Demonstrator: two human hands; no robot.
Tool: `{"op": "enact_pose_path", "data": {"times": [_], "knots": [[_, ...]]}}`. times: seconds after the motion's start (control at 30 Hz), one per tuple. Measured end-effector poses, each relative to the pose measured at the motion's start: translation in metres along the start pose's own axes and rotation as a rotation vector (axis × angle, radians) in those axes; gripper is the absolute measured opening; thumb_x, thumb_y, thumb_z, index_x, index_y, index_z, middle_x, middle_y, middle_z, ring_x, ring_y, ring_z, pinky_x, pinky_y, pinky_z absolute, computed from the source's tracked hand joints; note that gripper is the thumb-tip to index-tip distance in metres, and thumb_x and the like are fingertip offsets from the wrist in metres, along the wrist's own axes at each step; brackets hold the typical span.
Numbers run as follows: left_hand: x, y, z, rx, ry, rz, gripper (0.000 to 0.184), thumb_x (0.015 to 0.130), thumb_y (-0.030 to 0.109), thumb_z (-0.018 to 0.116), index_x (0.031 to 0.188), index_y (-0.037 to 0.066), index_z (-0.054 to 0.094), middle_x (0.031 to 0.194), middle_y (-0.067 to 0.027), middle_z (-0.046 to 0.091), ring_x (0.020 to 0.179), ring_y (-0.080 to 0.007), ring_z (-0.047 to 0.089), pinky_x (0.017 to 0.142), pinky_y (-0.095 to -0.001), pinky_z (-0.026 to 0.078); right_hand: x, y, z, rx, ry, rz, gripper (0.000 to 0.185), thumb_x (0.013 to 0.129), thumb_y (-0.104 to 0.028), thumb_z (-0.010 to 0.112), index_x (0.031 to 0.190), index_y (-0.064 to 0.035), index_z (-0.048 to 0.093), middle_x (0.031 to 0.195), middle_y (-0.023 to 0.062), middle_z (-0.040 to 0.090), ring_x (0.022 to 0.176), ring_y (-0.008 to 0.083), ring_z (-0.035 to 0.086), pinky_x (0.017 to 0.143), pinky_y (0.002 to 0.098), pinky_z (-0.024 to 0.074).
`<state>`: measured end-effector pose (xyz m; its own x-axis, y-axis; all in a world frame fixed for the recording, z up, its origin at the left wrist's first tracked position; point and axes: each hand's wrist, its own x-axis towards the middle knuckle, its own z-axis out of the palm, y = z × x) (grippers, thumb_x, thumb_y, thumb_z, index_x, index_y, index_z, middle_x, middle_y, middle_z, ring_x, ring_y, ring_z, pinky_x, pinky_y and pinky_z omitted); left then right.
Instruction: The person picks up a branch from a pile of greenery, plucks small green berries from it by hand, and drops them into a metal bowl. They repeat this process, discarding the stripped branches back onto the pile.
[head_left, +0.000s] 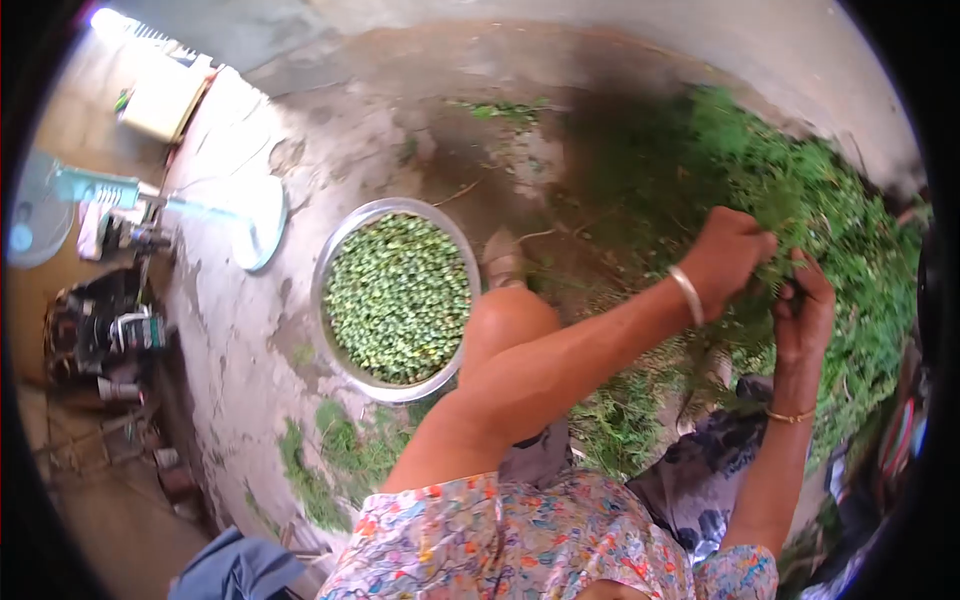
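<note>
My left hand (733, 255), with a silver bangle on its wrist, is closed on thin stems of a leafy green plant (780, 210). Just right of it and slightly lower, my right hand (805, 308) has curled fingers pinching the same greenery. The two hands are close together. A heap of feathery green plants (860, 270) lies beneath and beyond them on the right. Near my left knee, a round metal basin (328, 330) holds a thick layer of small green and pale pods or berries (395, 300).
A light blue pedestal fan (262, 222) stands at the left. Loose green sprigs (365, 445) lie on the floor below the basin. A pale wall (780, 50) curves across the top right. Dark machinery (100, 325) and blue cloth (235, 565) are at the left.
</note>
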<state>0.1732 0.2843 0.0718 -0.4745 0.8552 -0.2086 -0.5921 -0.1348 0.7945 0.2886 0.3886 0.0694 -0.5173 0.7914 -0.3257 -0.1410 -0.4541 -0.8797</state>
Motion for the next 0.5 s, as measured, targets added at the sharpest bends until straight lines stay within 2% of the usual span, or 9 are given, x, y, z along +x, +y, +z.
{"op": "enact_pose_path", "data": {"times": [0.13,0.2,0.27,0.33,0.37,0.4,0.47,0.5], "knots": [[0.007,-0.012,-0.001,0.033,-0.010,0.085,0.017,0.084,0.008,0.057,0.070,-0.001,0.061,0.060,-0.0026,0.055,0.048,-0.0089,0.049,0.041,-0.0261,0.040,0.024,0.001,-0.031,0.036,0.063,0.024,0.021,0.086,-0.011,0.058,0.104,0.0003,0.056,0.071,-0.0031,0.052,0.050,0.0048,0.041,0.037,0.0174,0.0253],[0.000,-0.004,-0.008,0.046,0.051,0.076,0.020,0.084,0.007,0.057,0.065,-0.001,0.059,0.058,-0.0015,0.053,0.048,-0.0090,0.047,0.041,-0.0276,0.039,0.060,-0.013,-0.083,0.177,-0.249,0.091,0.022,0.090,-0.012,0.054,0.105,0.0036,0.053,0.078,0.0018,0.054,0.054,0.0062,0.040,0.038,0.0186,0.0261],[0.000,-0.003,-0.018,0.013,0.113,0.111,0.020,0.083,0.006,0.057,0.065,-0.001,0.057,0.057,-0.0013,0.050,0.047,-0.0100,0.046,0.041,-0.0293,0.038,0.084,-0.037,-0.134,0.403,-0.334,0.101,0.025,0.092,-0.011,0.049,0.109,0.0074,0.049,0.088,0.0099,0.053,0.062,0.0103,0.042,0.041,0.0205,0.0287],[0.003,-0.001,-0.026,-0.030,0.187,0.096,0.019,0.083,0.006,0.057,0.065,-0.001,0.057,0.057,-0.0017,0.049,0.048,-0.0108,0.046,0.041,-0.0301,0.038,0.073,-0.055,-0.129,0.332,-0.257,0.032,0.027,0.093,-0.011,0.048,0.110,0.0095,0.046,0.094,0.0156,0.050,0.069,0.0150,0.044,0.044,0.0220,0.0313],[0.006,0.001,-0.028,-0.061,0.242,0.071,0.019,0.083,0.005,0.057,0.065,-0.001,0.056,0.057,-0.0021,0.048,0.049,-0.0117,0.046,0.041,-0.0310,0.038,0.051,-0.062,-0.098,0.270,-0.208,0.011,0.025,0.094,-0.011,0.046,0.110,0.0081,0.046,0.093,0.0159,0.049,0.070,0.0170,0.044,0.044,0.0226,0.0324],[0.008,0.002,-0.028,-0.072,0.247,0.084,0.019,0.083,0.005,0.057,0.065,-0.001,0.056,0.057,-0.0021,0.048,0.049,-0.0117,0.046,0.041,-0.0310,0.038,0.039,-0.067,-0.075,0.259,-0.221,0.011,0.025,0.094,-0.011,0.046,0.110,0.0081,0.046,0.093,0.0159,0.049,0.070,0.0170,0.044,0.044,0.0226,0.0324],[0.011,0.000,-0.028,-0.121,0.312,0.076,0.017,0.082,0.004,0.057,0.067,-0.003,0.057,0.059,-0.0038,0.049,0.051,-0.0139,0.047,0.042,-0.0328,0.039,0.023,-0.074,-0.036,0.059,-0.316,-0.130,0.025,0.094,-0.014,0.046,0.108,0.0071,0.046,0.094,0.0157,0.049,0.070,0.0164,0.044,0.044,0.0225,0.0327],[0.011,-0.002,-0.029,-0.031,0.319,0.123,0.017,0.082,0.005,0.058,0.069,-0.005,0.056,0.062,-0.0054,0.052,0.054,-0.0151,0.050,0.045,-0.0344,0.041,0.016,-0.080,-0.015,-0.022,-0.409,-0.146,0.025,0.095,-0.016,0.046,0.106,0.0060,0.047,0.094,0.0155,0.049,0.070,0.0159,0.044,0.044,0.0220,0.0329]]}}
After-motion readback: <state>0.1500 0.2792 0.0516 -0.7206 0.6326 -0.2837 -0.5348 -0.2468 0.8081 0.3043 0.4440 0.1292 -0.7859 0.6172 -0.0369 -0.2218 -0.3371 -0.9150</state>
